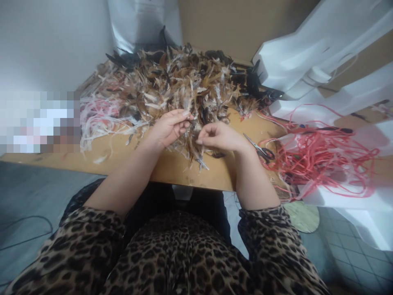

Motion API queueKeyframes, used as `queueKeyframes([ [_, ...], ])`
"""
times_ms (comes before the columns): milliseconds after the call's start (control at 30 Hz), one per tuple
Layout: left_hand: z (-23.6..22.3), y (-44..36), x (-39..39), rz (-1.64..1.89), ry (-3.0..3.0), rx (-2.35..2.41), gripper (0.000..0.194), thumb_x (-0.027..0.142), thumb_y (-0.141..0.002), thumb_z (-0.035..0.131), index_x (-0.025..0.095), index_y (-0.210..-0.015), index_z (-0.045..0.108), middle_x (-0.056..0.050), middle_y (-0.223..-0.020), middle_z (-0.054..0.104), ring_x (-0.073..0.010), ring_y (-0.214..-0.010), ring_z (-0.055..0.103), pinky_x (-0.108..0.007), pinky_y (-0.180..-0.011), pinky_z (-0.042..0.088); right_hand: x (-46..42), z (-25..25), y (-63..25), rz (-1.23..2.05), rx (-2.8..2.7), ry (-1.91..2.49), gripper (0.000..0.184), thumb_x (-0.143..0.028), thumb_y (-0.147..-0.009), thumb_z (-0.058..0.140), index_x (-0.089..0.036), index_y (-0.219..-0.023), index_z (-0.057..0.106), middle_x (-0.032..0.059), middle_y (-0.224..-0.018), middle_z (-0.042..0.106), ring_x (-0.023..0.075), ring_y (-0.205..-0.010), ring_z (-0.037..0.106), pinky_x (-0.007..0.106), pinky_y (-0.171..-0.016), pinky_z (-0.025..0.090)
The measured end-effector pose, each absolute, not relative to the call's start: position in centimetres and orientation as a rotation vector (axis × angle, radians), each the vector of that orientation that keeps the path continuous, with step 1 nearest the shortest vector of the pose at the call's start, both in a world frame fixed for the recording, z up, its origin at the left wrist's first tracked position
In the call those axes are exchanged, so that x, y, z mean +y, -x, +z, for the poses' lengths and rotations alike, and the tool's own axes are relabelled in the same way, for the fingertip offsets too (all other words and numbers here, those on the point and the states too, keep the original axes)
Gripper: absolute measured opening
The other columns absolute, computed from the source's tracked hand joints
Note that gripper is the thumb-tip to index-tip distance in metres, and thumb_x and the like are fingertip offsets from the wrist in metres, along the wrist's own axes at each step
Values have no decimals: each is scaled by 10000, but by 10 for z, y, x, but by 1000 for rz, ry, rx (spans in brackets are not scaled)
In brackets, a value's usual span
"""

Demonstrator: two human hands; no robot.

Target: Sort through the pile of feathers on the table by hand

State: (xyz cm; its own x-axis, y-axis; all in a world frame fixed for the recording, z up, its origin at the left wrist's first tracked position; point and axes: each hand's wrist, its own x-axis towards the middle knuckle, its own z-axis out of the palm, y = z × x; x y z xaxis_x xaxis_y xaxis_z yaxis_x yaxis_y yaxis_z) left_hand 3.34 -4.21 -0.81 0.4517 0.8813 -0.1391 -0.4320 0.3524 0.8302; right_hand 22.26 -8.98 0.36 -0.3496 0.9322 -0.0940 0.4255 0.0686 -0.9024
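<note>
My left hand [175, 127] is above the near edge of a feather pile, palm partly turned up. Its thumb and index finger are pinched together on something too small to make out. Close by on the right, my right hand [219, 137] is closed, thumb against fingertips, at a brown and white feather [195, 149]. The big pile of brown, tan and black feathers [175, 86] spreads over the table behind both hands. A few loose feathers [201, 162] lie below the hands on the wooden table [181, 177].
Scissors [264, 152] lie right of my right hand. Beyond them is a tangle of red ribbon strips [322, 159]. White and pink strands [101, 116] lie at left. A white sewing machine [294, 65] stands at back right, and a white bag [147, 24] is behind the pile.
</note>
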Motion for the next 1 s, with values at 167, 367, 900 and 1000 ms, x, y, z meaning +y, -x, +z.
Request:
queueKeyframes([
  [167, -12, -33, -40, 957, -827, 607, 128, 147, -769, 740, 118, -776, 615, 7, -748, 662, -24, -545, 570, -123, -447, 370, -98, 6, -206, 1067, -2309, 1519, 101, -250, -702, 733, -173, -662, 680, -24, -587, 621, 80, -521, 484, 243, -532, 329],
  [367, -12, -35, -42, 965, -825, 580, 125, 138, -769, 739, 120, -751, 616, 3, -740, 673, -30, -541, 575, -123, -435, 370, -93, 6, -210, 1192, -2157, 1432, 88, -231, -722, 653, -153, -684, 639, -25, -622, 612, 79, -562, 496, 236, -587, 384],
  [900, -13, -33, -40, 975, -790, 596, 121, 129, -785, 719, 134, -747, 604, 7, -754, 680, -31, -550, 581, -122, -441, 371, -95, -1, -194, 798, -2215, 1725, 128, -269, -715, 708, -177, -634, 670, -15, -574, 611, 98, -549, 490, 263, -586, 353],
  [1000, -12, -33, -40, 963, -789, 619, 109, 125, -794, 707, 134, -748, 608, 7, -757, 684, -29, -547, 579, -123, -443, 369, -91, -6, -198, 888, -1971, 1576, 118, -204, -746, 664, -164, -639, 635, -19, -589, 605, 80, -529, 487, 242, -564, 367],
])
